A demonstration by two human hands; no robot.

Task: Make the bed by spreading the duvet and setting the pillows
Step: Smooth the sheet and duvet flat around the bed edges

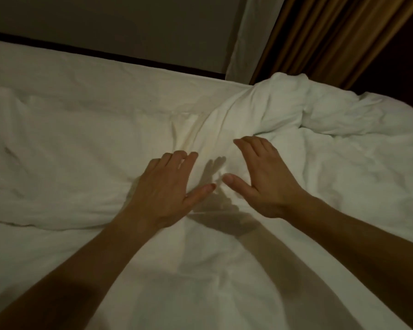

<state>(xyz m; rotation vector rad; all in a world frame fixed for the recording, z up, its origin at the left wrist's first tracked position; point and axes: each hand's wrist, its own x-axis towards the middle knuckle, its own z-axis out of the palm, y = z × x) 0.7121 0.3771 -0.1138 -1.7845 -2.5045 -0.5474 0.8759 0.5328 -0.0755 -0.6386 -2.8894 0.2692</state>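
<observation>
Two flat hands, left hand (pixel 162 194) and right hand (pixel 265 182), mid-duvet (pixel 81 144).

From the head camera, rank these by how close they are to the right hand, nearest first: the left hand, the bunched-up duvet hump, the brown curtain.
Measured from the right hand:
1. Left hand, just to its left, thumbs nearly meeting.
2. Bunched duvet hump, beyond it and slightly right, on the bed's far side.
3. Brown curtain, farthest, past the bed at upper right.
</observation>
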